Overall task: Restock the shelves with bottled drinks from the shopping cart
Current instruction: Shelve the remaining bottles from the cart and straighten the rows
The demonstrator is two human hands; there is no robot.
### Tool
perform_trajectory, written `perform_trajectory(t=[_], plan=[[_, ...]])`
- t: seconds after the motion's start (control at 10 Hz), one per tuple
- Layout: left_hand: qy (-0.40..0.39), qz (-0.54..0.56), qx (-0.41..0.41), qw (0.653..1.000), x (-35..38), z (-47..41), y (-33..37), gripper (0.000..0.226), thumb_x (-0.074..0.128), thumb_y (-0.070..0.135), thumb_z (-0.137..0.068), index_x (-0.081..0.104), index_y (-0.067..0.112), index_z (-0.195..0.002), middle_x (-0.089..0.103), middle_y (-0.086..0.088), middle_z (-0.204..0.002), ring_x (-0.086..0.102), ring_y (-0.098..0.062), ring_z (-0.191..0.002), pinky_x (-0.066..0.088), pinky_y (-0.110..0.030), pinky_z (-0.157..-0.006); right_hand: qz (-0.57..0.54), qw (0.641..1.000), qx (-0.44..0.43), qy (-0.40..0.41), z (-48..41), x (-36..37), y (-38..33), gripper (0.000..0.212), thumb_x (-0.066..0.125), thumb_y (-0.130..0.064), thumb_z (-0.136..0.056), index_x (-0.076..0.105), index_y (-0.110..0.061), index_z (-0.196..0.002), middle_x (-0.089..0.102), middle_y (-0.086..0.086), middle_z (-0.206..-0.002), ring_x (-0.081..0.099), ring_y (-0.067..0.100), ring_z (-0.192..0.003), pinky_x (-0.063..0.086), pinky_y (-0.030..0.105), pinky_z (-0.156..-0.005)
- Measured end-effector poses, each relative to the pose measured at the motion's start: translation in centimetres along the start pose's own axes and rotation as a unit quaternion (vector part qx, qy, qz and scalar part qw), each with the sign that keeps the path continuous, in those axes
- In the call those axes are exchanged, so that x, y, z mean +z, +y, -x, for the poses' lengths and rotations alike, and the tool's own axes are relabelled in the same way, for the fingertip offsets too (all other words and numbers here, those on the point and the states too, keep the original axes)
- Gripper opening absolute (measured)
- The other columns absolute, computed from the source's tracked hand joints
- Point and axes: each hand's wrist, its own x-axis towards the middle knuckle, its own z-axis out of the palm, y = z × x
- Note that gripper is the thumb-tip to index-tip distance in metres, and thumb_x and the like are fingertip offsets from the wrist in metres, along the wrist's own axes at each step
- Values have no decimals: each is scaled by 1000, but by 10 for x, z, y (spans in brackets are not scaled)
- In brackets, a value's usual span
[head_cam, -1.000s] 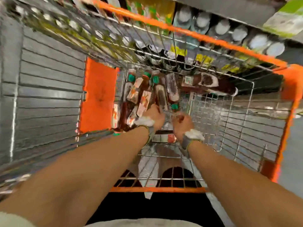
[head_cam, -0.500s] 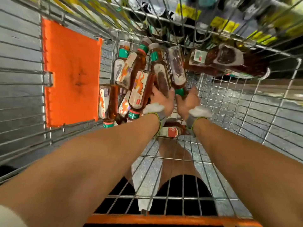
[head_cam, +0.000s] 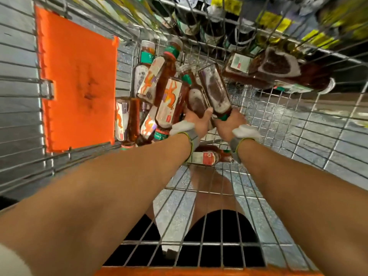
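Down inside the shopping cart (head_cam: 288, 124), a basket of thin, shiny steel wire in a square grid. Gripping with the left hand (head_cam: 196, 121), fingers and thumb curled round the lower body, a smooth clear bottle (head_cam: 192, 96) of brown drink, green cap pointing away, just right of the flat orange plastic panel (head_cam: 77, 80). Clasping with the right hand (head_cam: 229, 126) the green-capped neck of a second bottle (head_cam: 215, 88), squarish base tipped up, further right of the panel and touching the first. Between panel and hands, a pile of bottles (head_cam: 165, 92), glossy, with white-and-orange printed labels. Soft grey wristbands (head_cam: 186, 130) on both wrists.
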Motion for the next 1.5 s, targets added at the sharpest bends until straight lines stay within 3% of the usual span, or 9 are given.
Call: perform_trajectory(t=[0.3, 0.5, 0.6, 0.7, 0.9, 1.0, 1.2, 1.3, 1.5], plan=[[-17, 118, -40, 992, 4, 21, -7, 106, 67, 74, -52, 46, 14, -137, 61, -15, -128, 62, -38, -113, 51, -54, -98, -51, 998, 15, 17, 39, -19, -8, 50, 72, -36, -83, 57, -14, -126, 67, 10, -112, 65, 31, -98, 44, 29, -75], [-58, 145, 21, 988, -58, 115, 47, 78, 64, 14, -98, 14, -5, -154, 37, -16, -149, 48, -28, -129, 43, -29, -96, -122, 991, 36, 52, 103, -52, -33, 69, 71, -57, -73, 57, -17, -127, 69, 10, -116, 67, 34, -101, 56, 42, -87], [-16, 120, 77, 990, -90, 147, 70, 56, 73, 23, -90, 48, -3, -133, 52, -11, -118, 49, -18, -93, 38, -26, -61, -140, 988, 20, 68, 117, -69, -51, 72, 65, -68, -65, 60, -23, -121, 71, 5, -115, 68, 33, -101, 56, 44, -88], [-20, 107, 134, 985, -133, 178, 80, 105, 87, 57, -65, 40, 3, -142, 48, -20, -142, 53, -37, -125, 45, -35, -102, -139, 986, -22, 92, 171, -95, -92, 77, 57, -70, -69, 56, -22, -129, 66, 8, -125, 65, 35, -110, 53, 43, -94], [-42, 121, 238, 963, -193, 182, 52, 134, 84, 79, -24, 51, 10, -135, 64, -14, -124, 63, -33, -112, 51, -49, -98, -168, 973, -31, 155, 262, -93, -145, 49, 65, -40, -92, 59, -6, -126, 63, 17, -127, 60, 37, -116, 43, 33, -84], [6, 151, 249, 957, -251, 217, 43, 101, 95, 44, -60, 49, 4, -140, 59, -19, -134, 58, -35, -123, 48, -51, -101, -198, 967, -59, 150, 312, -78, -178, 53, 62, -34, -96, 49, -3, -137, 58, 18, -132, 56, 36, -120, 42, 34, -88], [8, 191, 401, 896, -365, 268, 38, 73, 93, 15, -67, 51, -1, -124, 64, -9, -108, 63, -22, -98, 52, -21, -72, -268, 932, -125, 210, 389, -54, -252, 33, 63, -36, -87, 58, -19, -115, 66, 3, -100, 61, 26, -85, 50, 34, -75], [35, 130, 462, 877, -415, 287, 51, 89, 91, 49, -61, 46, 13, -128, 59, 0, -119, 59, -19, -107, 49, -32, -95, -298, 904, -140, 272, 419, -67, -300, 21, 60, -24, -96, 55, -4, -101, 57, 8, -104, 54, 21, -96, 37, 28, -78], [85, 132, 551, 820, -470, 338, 97, 79, 87, 52, -68, 49, 16, -128, 63, 2, -118, 60, -15, -105, 42, -24, -86, -272, 883, -237, 300, 463, -113, -345, 41, 63, -24, -92, 50, -9, -127, 63, 17, -121, 59, 38, -111, 36, 31, -76]])
